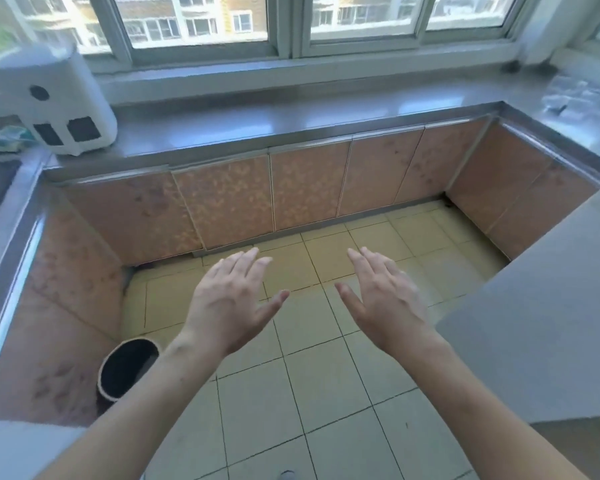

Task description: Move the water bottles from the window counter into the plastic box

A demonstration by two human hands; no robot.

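Over the tiled floor [326, 393], left hand [227, 303] and right hand [387, 299] hover, fingers straight, holding nothing; white appliance [54, 98] at the desk's [274, 116] left end, dark bin [129, 367] below.

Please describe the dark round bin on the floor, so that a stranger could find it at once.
Start at the window counter and follow the left cabinets down to the tiled floor. There stands the bin, below the left hand: the only round, black-lined thing there.

Bright daylight from the window [291, 19], soft glare on the window counter [274, 116], faint shadows on the floor tiles [326, 375], overall soft blur, wide-angle bending at the edges
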